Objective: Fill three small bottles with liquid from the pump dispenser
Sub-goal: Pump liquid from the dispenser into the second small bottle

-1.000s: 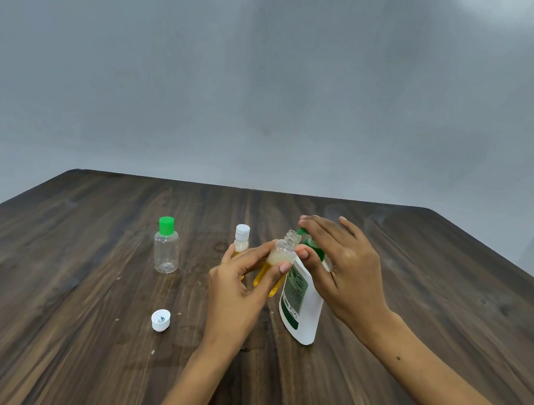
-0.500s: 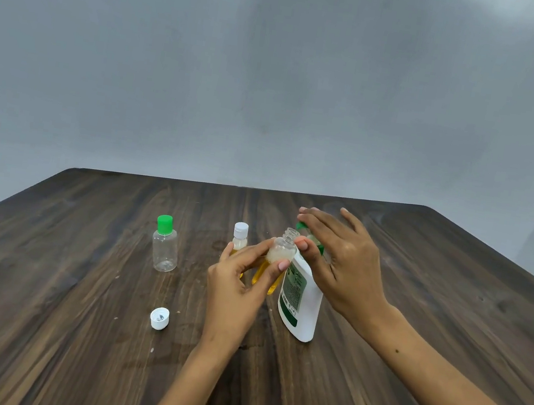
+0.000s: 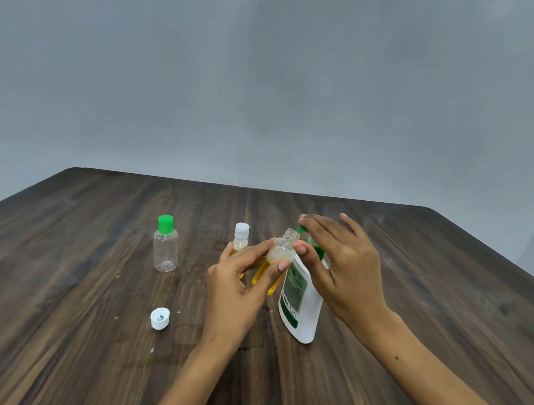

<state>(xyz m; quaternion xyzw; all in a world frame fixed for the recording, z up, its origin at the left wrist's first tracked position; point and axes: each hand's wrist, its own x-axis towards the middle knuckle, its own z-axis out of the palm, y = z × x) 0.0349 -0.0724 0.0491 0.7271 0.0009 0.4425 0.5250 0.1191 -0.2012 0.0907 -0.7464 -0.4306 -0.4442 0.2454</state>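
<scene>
The uncapped small clear bottle of yellow liquid (image 3: 276, 259) is pinched between the left hand (image 3: 239, 288)'s thumb and fingers, its mouth beside the white pump dispenser with a green head (image 3: 301, 297). The right hand (image 3: 345, 273) rests on the pump, fingers extended. Both stand mid-table (image 3: 66, 328), near a white loose cap (image 3: 160, 318).

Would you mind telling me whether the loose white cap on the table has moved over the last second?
No. The white cap keeps its place on the table, at the same offset from the green-capped bottle.
</scene>
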